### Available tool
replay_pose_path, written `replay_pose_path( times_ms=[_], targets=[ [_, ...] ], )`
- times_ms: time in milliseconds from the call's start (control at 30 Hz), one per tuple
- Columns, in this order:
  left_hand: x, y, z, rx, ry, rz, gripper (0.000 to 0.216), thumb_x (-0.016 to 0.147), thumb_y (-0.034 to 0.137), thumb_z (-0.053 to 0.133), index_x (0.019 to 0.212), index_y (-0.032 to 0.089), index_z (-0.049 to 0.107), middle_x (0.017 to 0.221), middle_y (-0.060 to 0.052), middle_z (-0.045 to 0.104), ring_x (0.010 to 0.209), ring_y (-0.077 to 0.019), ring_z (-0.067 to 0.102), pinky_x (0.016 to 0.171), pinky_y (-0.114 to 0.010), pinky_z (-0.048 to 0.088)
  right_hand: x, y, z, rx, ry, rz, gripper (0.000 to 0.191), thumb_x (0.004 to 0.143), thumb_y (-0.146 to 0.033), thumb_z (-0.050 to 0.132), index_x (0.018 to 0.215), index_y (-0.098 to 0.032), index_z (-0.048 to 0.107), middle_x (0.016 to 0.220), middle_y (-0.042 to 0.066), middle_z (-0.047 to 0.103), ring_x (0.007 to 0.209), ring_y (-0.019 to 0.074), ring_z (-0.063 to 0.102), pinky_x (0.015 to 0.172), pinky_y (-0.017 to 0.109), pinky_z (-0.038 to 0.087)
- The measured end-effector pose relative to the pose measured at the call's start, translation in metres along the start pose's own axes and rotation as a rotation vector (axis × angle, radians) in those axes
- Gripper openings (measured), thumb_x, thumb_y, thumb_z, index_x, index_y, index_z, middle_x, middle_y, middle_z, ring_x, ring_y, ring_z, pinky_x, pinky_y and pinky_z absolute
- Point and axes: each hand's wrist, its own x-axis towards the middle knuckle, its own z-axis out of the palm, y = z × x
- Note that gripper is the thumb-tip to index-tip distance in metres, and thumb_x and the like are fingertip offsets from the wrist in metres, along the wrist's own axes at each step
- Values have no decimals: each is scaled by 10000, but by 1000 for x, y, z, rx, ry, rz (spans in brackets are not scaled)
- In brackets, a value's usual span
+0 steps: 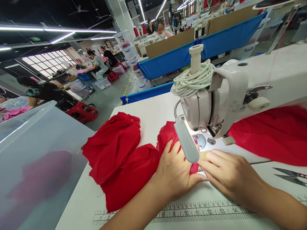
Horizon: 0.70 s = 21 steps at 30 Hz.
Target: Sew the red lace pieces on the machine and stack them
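Observation:
A red fabric piece [166, 134] lies beside the needle area of a white sewing machine [268, 72]. My left hand [175, 174] rests flat on it with fingers spread, partly behind a grey clip-on lamp [187, 140]. Close by, my right hand [227, 171] has its fingers pinched together at the fabric's edge, near my left thumb. What lies between those fingertips is mostly hidden. More red fabric [115, 140] spreads in folds to the left of my left hand. The needle and presser foot are hidden by the lamp and machine head.
Black-bladed scissors [291, 176] lie at the right, and a printed ruler scale [192, 212] runs along the table's front. Red cloth [275, 134] sits under the machine arm. A translucent bin [40, 159] stands at left. Other people work in the background.

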Motion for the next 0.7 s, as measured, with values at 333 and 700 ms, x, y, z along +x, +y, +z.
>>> replay_pose_path(
  times_ms=[333, 700],
  targets=[
    [1, -5, 2, 14, -12, 28, 775, 930, 693, 116, 1343, 202, 551, 1231, -110, 655, 1124, -272, 571, 1042, -480, 368, -4, 1, 5, 0, -13, 34, 241, 950, -164, 423, 904, -181, 658, 739, 43, 568, 656, 188, 469, 533, 311, 261],
    [-1, -5, 2, -44, -168, -49, 798, 894, 741, 150, 1249, 216, 635, 1229, -131, 645, 1176, -306, 534, 1063, -517, 351, -6, 0, 5, 44, -23, 63, 281, 954, -173, 389, 967, -196, 668, 804, 73, 634, 738, 191, 565, 594, 292, 392]
  ],
)
